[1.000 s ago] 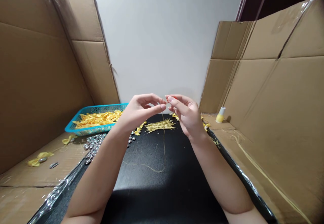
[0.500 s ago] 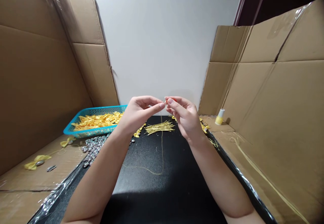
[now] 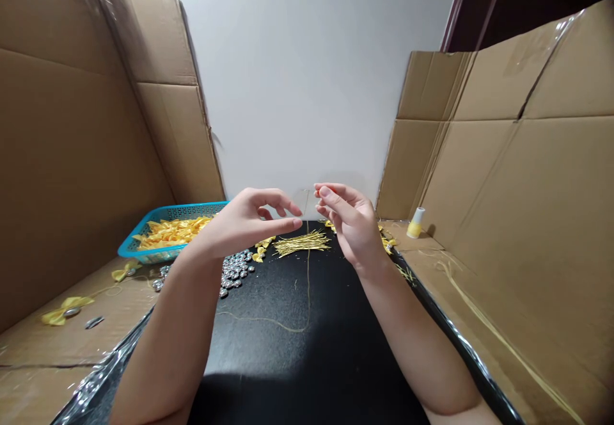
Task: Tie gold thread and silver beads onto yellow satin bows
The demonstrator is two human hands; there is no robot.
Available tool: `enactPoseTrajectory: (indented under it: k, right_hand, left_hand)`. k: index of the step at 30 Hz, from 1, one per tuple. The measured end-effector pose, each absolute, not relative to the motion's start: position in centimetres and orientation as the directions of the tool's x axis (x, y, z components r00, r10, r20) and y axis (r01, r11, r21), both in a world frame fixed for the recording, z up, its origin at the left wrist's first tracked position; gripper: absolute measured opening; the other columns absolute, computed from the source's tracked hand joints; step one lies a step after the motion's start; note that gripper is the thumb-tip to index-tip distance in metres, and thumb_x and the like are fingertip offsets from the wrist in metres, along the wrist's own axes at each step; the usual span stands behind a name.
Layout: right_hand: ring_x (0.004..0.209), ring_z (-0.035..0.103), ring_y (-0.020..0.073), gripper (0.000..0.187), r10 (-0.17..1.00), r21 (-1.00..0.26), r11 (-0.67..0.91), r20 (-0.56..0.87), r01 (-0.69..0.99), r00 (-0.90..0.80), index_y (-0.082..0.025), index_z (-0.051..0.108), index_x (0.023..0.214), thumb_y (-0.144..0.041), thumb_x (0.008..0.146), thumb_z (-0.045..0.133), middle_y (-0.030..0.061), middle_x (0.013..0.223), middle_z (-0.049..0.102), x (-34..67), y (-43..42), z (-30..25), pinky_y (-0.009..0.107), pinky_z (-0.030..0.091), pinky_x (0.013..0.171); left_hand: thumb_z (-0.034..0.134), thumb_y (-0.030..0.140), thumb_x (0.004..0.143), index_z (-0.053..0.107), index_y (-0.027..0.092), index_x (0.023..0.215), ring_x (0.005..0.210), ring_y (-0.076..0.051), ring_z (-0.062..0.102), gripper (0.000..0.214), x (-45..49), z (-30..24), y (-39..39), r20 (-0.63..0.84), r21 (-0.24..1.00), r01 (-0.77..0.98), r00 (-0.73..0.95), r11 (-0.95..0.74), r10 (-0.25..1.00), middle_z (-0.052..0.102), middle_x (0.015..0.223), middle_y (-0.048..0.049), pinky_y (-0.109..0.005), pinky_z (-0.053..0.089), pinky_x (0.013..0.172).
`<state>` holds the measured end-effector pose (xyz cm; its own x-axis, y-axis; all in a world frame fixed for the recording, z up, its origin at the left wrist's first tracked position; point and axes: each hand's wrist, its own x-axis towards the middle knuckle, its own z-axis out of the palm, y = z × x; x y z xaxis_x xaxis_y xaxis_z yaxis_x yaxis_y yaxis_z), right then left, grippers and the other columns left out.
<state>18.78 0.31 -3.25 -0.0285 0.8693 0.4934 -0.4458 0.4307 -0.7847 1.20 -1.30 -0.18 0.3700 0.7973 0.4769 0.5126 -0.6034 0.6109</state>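
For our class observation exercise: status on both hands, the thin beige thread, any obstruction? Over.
Left hand open. Right hand pinched, contents unclear. Thin beige thread rises between them. Bundle of shiny gold strips crosses its line.

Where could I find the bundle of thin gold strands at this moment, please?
In the head view, the bundle of thin gold strands lies near the centre, toward the far end of the black tabletop, just right of a small yellow bow.
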Motion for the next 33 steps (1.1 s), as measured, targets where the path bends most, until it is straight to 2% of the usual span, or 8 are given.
enactPoseTrajectory:
  k: [4, 9, 16, 22, 33]
  right_hand:
    - [0.08, 0.059, 0.0141, 0.01, 0.873, -0.805, 0.445, 0.487, -0.392, -0.009, -0.028, 0.073, 0.072, -0.037, 0.068, 0.073, 0.0013, 0.086, 0.072, 18.8, 0.4, -3.3, 0.032, 0.05, 0.077]
    - [0.079, 0.059, 0.0133, 0.009, 0.875, -0.801, 0.435, 0.484, -0.412, -0.016, -0.028, 0.073, 0.072, -0.035, 0.067, 0.074, 0.0007, 0.085, 0.072, 18.8, 0.3, -3.3, 0.031, 0.05, 0.076]
    - [0.078, 0.059, 0.0138, 0.013, 0.874, -0.816, 0.449, 0.485, -0.364, -0.009, -0.027, 0.073, 0.075, -0.039, 0.068, 0.072, 0.001, 0.082, 0.07, 18.9, 0.2, -3.2, 0.032, 0.05, 0.077]
    - [0.079, 0.063, 0.0126, 0.01, 0.864, -0.77, 0.437, 0.503, -0.466, -0.019, -0.027, 0.074, 0.077, -0.035, 0.071, 0.073, -0.0003, 0.08, 0.072, 18.9, 0.2, -3.3, 0.032, 0.052, 0.084]
    - [0.078, 0.068, 0.0145, 0.011, 0.834, -0.724, 0.526, 0.543, -0.446, 0.102, -0.025, 0.073, 0.078, -0.033, 0.072, 0.07, 0.0005, 0.081, 0.075, 18.3, -0.1, -3.4, 0.038, 0.053, 0.09]
  left_hand:
    - [0.069, 0.039, 0.075, 0.073, 0.02, 0.075, 0.071, -0.015, 0.059, 0.019, 1.7, 0.0, -2.3, 0.572, 0.503, 0.584, 0.328, -0.637, 0.752, 0.069, 0.079, -0.0045, -0.026, 0.046, 0.062]
    - [0.067, 0.039, 0.077, 0.073, 0.02, 0.075, 0.071, -0.015, 0.058, 0.02, 2.8, -0.4, -2.6, 0.617, 0.428, 0.626, 0.325, -0.652, 0.716, 0.068, 0.077, -0.004, -0.026, 0.042, 0.061]
    - [0.063, 0.033, 0.081, 0.072, 0.018, 0.074, 0.066, -0.014, 0.056, 0.019, 3.2, -0.6, -2.5, 0.65, 0.464, 0.572, 0.299, -0.676, 0.699, 0.067, 0.074, -0.0044, -0.025, 0.041, 0.057]
    - [0.065, 0.033, 0.079, 0.068, 0.017, 0.067, 0.059, -0.012, 0.049, 0.02, 2.9, -0.6, -2.3, 0.688, 0.508, 0.518, 0.237, -0.688, 0.686, 0.06, 0.066, -0.002, -0.025, 0.039, 0.054]
    - [0.065, 0.029, 0.079, 0.066, 0.019, 0.063, 0.059, -0.012, 0.045, 0.019, 3.5, -0.9, -2.3, 0.771, 0.437, 0.578, 0.155, -0.689, 0.618, 0.057, 0.063, -0.0003, -0.027, 0.037, 0.056]
